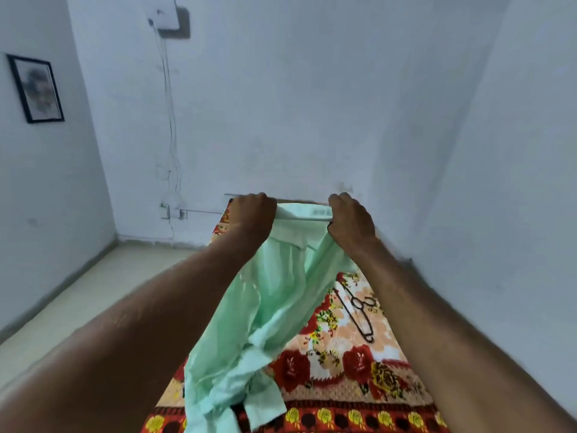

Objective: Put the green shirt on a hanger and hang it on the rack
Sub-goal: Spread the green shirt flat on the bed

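The pale green shirt (268, 307) hangs from both my hands, held up by its collar over the bed. My left hand (253, 210) grips the collar's left end and my right hand (351, 218) grips its right end, both with fingers curled. The shirt's lower part and sleeves trail onto the floral bedspread (343, 367). A thin dark wire hanger (356, 310) lies flat on the bedspread to the right of the shirt, under my right forearm. No rack is in view.
The bed runs along the white wall on the right, its far end near the back wall. A pale floor (93, 295) lies to the left. Cables (170, 129) run down the back wall to sockets; a framed picture (36, 89) hangs at left.
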